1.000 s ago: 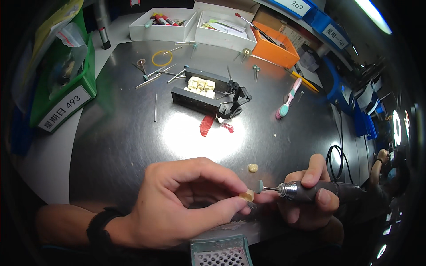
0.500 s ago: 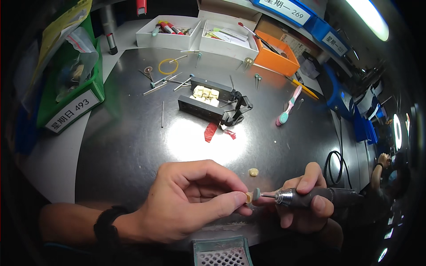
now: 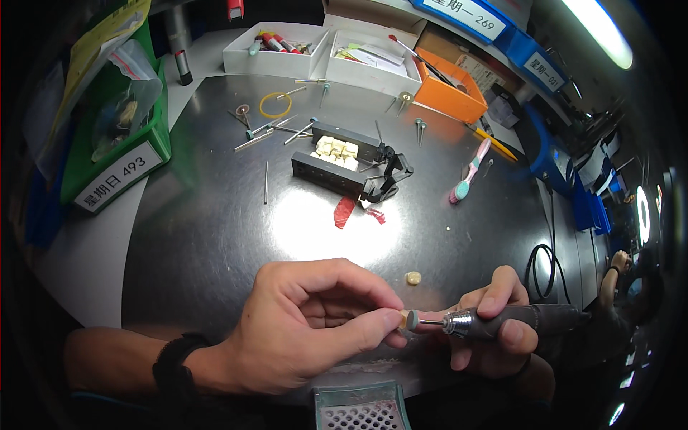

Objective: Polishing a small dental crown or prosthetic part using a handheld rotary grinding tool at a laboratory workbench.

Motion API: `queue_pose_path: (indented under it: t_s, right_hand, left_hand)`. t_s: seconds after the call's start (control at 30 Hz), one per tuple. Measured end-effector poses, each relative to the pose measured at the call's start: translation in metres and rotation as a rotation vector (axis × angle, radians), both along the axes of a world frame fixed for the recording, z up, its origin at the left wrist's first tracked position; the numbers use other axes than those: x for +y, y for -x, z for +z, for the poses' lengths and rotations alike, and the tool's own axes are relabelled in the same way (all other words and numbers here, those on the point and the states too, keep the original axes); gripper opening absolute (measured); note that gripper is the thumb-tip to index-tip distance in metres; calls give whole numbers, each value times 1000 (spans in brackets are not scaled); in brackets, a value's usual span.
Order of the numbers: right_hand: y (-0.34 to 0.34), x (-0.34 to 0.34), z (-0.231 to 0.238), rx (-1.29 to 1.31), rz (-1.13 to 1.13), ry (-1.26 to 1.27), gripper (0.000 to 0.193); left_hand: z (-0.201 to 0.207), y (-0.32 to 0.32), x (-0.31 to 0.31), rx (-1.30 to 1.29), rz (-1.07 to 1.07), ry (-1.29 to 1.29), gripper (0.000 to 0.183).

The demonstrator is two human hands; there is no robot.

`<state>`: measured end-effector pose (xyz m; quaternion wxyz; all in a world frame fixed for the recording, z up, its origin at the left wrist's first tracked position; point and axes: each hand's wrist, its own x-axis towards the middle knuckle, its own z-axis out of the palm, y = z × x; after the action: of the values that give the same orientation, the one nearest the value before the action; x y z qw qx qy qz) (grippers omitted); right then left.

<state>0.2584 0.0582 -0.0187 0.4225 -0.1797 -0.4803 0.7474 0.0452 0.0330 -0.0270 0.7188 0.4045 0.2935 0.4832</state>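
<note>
Between the thumb and index fingertip of my left hand (image 3: 308, 326) I pinch a small yellowish dental crown (image 3: 403, 316), mostly covered by the fingers. My right hand (image 3: 494, 357) wraps round a dark rotary handpiece (image 3: 555, 319) with a silver collar. At its tip a grey-green grinding wheel (image 3: 413, 319) meets the crown's right side. Another yellowish crown (image 3: 413, 278) lies on the dark bench just beyond my hands. Farther off, a black articulator (image 3: 326, 175) holds pale tooth models (image 3: 335, 149).
Beyond the articulator lie several burs (image 3: 265, 134) and a yellow rubber band (image 3: 275, 105). Red film (image 3: 344, 213) lies nearer. A toothbrush (image 3: 469, 172) is at right. White boxes (image 3: 272, 64), an orange box (image 3: 448, 100) and a green bin (image 3: 154, 136) border the bench; a perforated tray (image 3: 358, 394) sits below.
The grinding wheel has turned more edge-on and shifted slightly left against the crown. Both hands keep their grip. The whole view has shifted slightly.
</note>
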Motion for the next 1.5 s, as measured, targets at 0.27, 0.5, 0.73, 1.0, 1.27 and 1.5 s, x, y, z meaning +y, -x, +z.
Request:
queue_pose_path:
  t_s: [0.27, 0.5, 0.73, 1.0, 1.27, 1.5]
  right_hand:
    - [4, 0, 0, 46, -7, 60, 25]
    - [1, -1, 1, -6, 3, 30, 25]
    - [1, -2, 2, -18, 9, 45, 23]
    - [2, -1, 4, -1, 20, 76, 23]
    - [0, 1, 2, -35, 17, 72, 22]
    - [-2, 4, 2, -31, 76, 66, 20]
  left_hand:
    - [0, 0, 0, 5, 15, 0, 13]
    - [0, 0, -2, 21, 22, -11, 12]
    - [0, -1, 0, 41, 32, -28, 12]
    - [0, -2, -1, 44, 39, -40, 12]
    - [-1, -1, 0, 30, 39, -29, 12]
    - [-2, 0, -1, 54, 53, -49, 11]
